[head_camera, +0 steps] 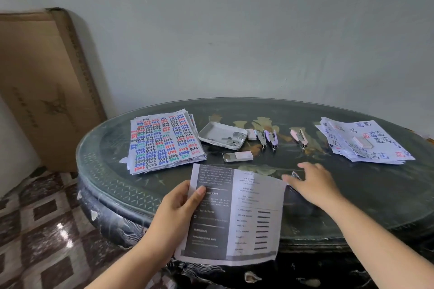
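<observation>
Domestic room. Evidence: ornate dark oval bench [112,171] with a glass top, glossy patterned floor tiles [35,218], plain painted wall [234,30], and a flat cardboard carton [42,82] leaning against that wall.

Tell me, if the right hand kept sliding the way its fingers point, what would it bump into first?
Probably the small shiny object right at the fingertips of the right hand; it is too blurred to identify. Beyond it lies the half-open staple box, though depth is hard to judge.
</observation>
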A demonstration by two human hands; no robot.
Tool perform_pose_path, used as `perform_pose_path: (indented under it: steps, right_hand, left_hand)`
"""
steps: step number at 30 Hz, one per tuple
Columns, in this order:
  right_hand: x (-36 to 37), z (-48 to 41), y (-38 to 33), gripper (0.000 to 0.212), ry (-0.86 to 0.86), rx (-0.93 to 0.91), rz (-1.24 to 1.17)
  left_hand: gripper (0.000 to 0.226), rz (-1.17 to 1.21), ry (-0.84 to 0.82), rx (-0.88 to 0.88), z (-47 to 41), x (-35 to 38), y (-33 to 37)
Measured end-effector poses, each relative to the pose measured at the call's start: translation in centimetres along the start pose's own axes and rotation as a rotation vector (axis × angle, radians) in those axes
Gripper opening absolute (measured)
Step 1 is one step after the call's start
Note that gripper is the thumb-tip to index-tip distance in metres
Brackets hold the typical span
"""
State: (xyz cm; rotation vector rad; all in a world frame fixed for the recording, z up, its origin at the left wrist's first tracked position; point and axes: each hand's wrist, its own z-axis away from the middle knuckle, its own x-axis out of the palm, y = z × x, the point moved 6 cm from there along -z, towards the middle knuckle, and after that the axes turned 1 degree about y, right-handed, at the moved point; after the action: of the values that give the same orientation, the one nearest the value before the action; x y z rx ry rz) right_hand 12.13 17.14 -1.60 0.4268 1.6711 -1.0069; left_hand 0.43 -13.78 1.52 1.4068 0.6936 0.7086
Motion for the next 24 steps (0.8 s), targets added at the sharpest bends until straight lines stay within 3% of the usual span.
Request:
perform_pose_path:
  steps: [3,8,11,14,15,20,24]
  right_hand:
    - [2.5,-1.0,-0.1,0.048,-0.057,-0.028,0.256]
    - [2.8,-1.8,-0.2,0.026,-0.008,0.032,0.080]
    - [0.9,-2.1,-0.9,0.024,-0.031,0.016,-0.240]
    - [-2.3,-1.3,-4.1,0.033,-0.343,0.056,-0.772]
    - [-3.7,-0.7,-5.7,0.038,-0.448,0.005,-0.818]
    - [-9.8,3.8,-15.2,0.036,-0.682,-0.535,-0.319]
    - [-9.5,6.5,-19.7,0.033,-0.730,-0.720,-0.017]
  left_hand:
    - [0.042,0.039,0.010,-0.002,0.0,-0.1,0.2]
    - [0.032,0.064,0.005,-0.004,-0.2,-0.1,0.1]
    - [0.030,0.059,0.002,-0.002,-0.3,-0.1,0.0]
    - [0.039,0.057,-0.009,0.000,-0.2,0.0,0.1]
    - [0.040,0.056,-0.010,0.005,-0.2,0.0,0.2]
    - [0.032,0.032,-0.025,0.039,-0.2,0.3,0.0]
    - [0.022,-0.011,-0.046,0.087,0.0,0.7,0.2]
